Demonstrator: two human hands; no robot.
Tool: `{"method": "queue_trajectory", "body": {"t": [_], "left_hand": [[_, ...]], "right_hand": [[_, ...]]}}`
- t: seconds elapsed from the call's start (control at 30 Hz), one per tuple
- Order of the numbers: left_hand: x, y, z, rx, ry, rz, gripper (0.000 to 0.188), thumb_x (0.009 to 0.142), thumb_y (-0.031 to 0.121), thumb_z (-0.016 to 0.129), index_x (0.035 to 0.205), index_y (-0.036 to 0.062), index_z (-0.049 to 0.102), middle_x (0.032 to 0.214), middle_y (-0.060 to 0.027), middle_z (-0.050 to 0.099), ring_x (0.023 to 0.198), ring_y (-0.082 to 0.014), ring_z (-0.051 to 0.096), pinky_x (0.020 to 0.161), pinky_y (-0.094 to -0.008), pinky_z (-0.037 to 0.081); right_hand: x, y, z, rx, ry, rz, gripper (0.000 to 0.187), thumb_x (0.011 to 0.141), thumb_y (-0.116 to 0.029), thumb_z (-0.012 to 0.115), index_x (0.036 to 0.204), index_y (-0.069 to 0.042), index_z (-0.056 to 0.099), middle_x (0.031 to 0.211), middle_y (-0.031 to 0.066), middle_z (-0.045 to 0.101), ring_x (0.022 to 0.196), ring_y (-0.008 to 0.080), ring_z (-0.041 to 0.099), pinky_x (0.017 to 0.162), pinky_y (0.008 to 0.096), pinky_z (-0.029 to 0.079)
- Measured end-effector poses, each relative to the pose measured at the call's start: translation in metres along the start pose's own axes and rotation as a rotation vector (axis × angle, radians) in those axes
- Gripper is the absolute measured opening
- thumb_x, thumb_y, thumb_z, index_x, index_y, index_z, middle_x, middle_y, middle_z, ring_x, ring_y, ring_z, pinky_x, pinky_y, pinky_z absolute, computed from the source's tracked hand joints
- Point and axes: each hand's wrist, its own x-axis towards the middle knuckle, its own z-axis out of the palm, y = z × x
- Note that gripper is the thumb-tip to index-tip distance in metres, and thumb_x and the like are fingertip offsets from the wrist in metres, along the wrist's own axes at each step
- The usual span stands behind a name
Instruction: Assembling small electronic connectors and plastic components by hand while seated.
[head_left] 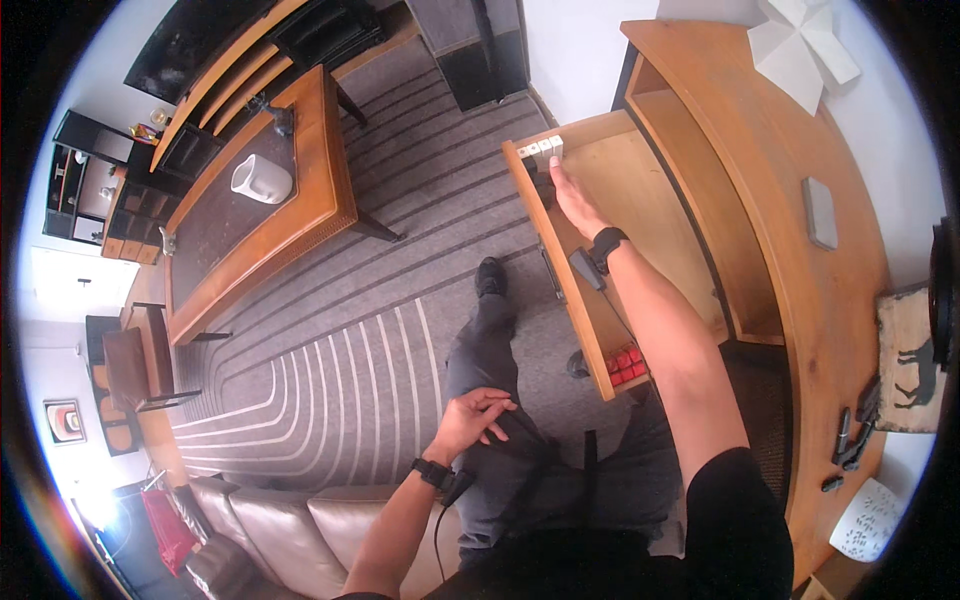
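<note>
A wooden drawer (592, 345) is pulled out from the desk on my right. My right hand (578, 200) reaches into its far end, fingers stretched out, the tips at a row of small white blocks (541, 147) in the corner. Whether the fingertips press on the blocks is hard to see. Beside that hand, along the drawer's front, is a dark item (541, 185), partly hidden. Several red blocks (627, 365) sit in the drawer's near corner. Over my thigh hangs my left hand (474, 418), empty, its fingers loosely bent and apart.
The curved desk top (790, 330) carries a grey slab (820, 213), a white geometric ornament (803, 50), dark pens (848, 440) and a picture of an animal (912, 360). To the left stands a wooden table (335, 190) with a white face-shaped pot (262, 180). A leather sofa (275, 525) is behind it.
</note>
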Motion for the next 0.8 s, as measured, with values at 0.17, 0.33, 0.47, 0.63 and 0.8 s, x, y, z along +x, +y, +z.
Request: {"method": "queue_trajectory", "body": {"t": [0.17, 0.33, 0.47, 0.63, 0.8], "left_hand": [[-0.005, 0.001, -0.003, 0.003, 0.007, 0.006, 0.03, 0.107, 0.018, 0.064, 0.131, -0.0011, 0.065, 0.117, -0.0088, 0.079, 0.073, -0.0165, 0.078, 0.048, -0.0227, 0.053], [-0.008, 0.002, -0.004, 0.017, 0.011, 0.005, 0.031, 0.107, 0.018, 0.064, 0.131, -0.0013, 0.065, 0.118, -0.0087, 0.079, 0.074, -0.0164, 0.079, 0.049, -0.0227, 0.054], [-0.005, 0.005, 0.0, 0.032, 0.0, 0.006, 0.031, 0.108, 0.019, 0.063, 0.132, -0.001, 0.064, 0.119, -0.0088, 0.078, 0.074, -0.0166, 0.079, 0.049, -0.0229, 0.054], [-0.009, 0.004, -0.001, 0.033, 0.007, 0.006, 0.032, 0.108, 0.019, 0.063, 0.133, -0.0013, 0.064, 0.12, -0.0092, 0.078, 0.074, -0.0167, 0.079, 0.049, -0.0233, 0.054], [-0.005, 0.004, 0.001, 0.052, 0.015, 0.003, 0.032, 0.108, 0.019, 0.063, 0.132, -0.0015, 0.064, 0.12, -0.0095, 0.078, 0.073, -0.0163, 0.078, 0.048, -0.0231, 0.053]], "right_hand": [[0.001, -0.002, -0.009, 0.042, -0.089, 0.129, 0.081, 0.11, -0.065, 0.033, 0.136, 0.006, 0.061, 0.132, 0.0278, 0.067, 0.129, 0.0333, 0.062, 0.111, 0.0398, 0.044], [-0.021, -0.024, -0.007, 0.116, -0.219, 0.063, 0.065, 0.111, -0.054, 0.046, 0.12, 0.008, 0.067, 0.12, 0.0123, 0.07, 0.112, 0.0226, 0.061, 0.104, 0.0405, 0.046], [-0.009, -0.011, -0.019, 0.289, -0.363, 0.15, 0.059, 0.111, -0.049, 0.051, 0.126, 0.006, 0.066, 0.128, 0.0095, 0.069, 0.117, 0.0204, 0.06, 0.106, 0.0401, 0.045], [-0.007, -0.01, -0.009, 0.63, -0.395, 0.265, 0.045, 0.111, -0.039, 0.056, 0.132, 0.0, 0.063, 0.131, 0.0044, 0.067, 0.119, 0.0157, 0.058, 0.108, 0.0382, 0.042], [0.005, 0.001, -0.011, 0.713, -0.362, 0.267, 0.04, 0.108, -0.031, 0.06, 0.134, 0.0, 0.062, 0.134, 0.0051, 0.065, 0.122, 0.0145, 0.057, 0.109, 0.0378, 0.04]]}}
